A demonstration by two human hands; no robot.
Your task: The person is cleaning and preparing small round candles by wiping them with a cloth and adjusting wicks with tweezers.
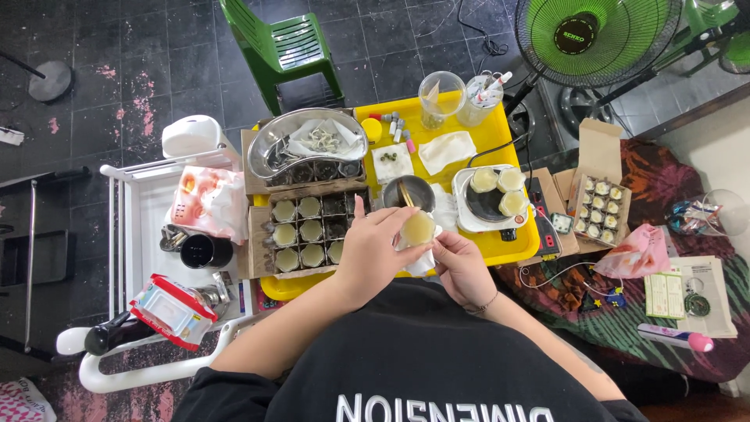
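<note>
The left hand (373, 246) wraps its fingers around a small round jar (418, 228) filled with pale yellow balm, holding it above the near edge of the yellow tray (500, 246). The right hand (461, 266) pinches a white tissue (422, 262) that lies against the jar's underside and side; both hands are closed on what they hold.

Just left of the hands sits a cardboard divider box (308, 230) with filled jars in most of its cells and a few dark, empty ones. Directly behind the jar stands a small metal pot (410, 191) with a stick in it. To its right a white hot plate (492, 203) carries three more filled jars. Further back on the tray lie a steel kidney dish (305, 144), folded white tissues (445, 148) and two clear plastic cups (457, 98).

Right of the tray, an open cardboard carton (598, 203) holds rows of small jars, with a pink plastic bag (637, 254) and a printed paper leaflet (691, 293) near it on patterned cloth. On the white cart (129, 234) at the left are a red-and-white packet (172, 309), a black cup (205, 252) and an orange-printed pouch (207, 203). A green fan (598, 35) and a green plastic chair (281, 47) stand beyond the tray.
</note>
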